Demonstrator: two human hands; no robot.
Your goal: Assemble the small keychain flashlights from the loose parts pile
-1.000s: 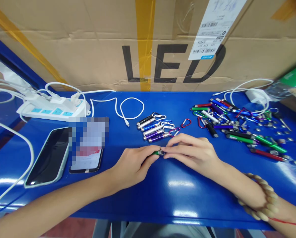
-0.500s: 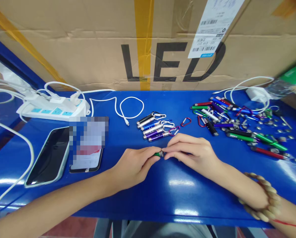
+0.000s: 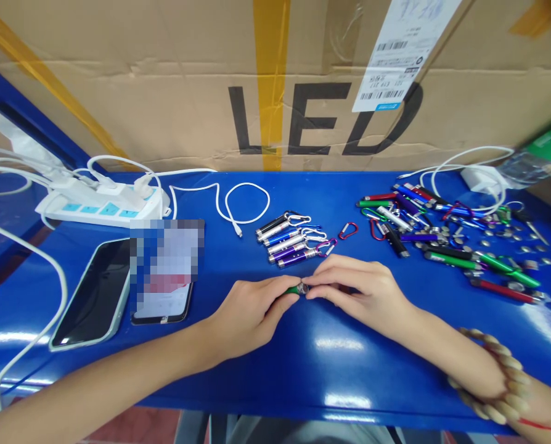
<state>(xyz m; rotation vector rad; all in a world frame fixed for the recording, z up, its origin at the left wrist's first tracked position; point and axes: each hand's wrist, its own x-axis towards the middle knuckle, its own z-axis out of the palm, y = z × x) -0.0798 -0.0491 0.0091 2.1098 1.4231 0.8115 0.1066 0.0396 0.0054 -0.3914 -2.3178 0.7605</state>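
Observation:
My left hand (image 3: 252, 311) pinches a small green penlight (image 3: 294, 288) between thumb and fingers, most of it hidden by them. At its silver end, the fingertips of my right hand (image 3: 361, 287) are pressed together; whether a small part sits between them I cannot tell. Just beyond the hands lies a neat row of finished-looking penlights (image 3: 287, 238) in black, silver, blue and purple, with carabiner clips attached. A loose red carabiner (image 3: 348, 230) rests to the right of that row.
On the right is a heap of coloured penlight bodies (image 3: 455, 256) with clips and scattered button cells (image 3: 525, 249). Two phones (image 3: 93, 296) and a white power strip (image 3: 104, 206) with cables lie left. A large cardboard box (image 3: 178, 80) backs the blue table (image 3: 303, 370).
The view has shifted slightly. My hands stay together at the green penlight, and a little more of its silver end shows between the fingertips.

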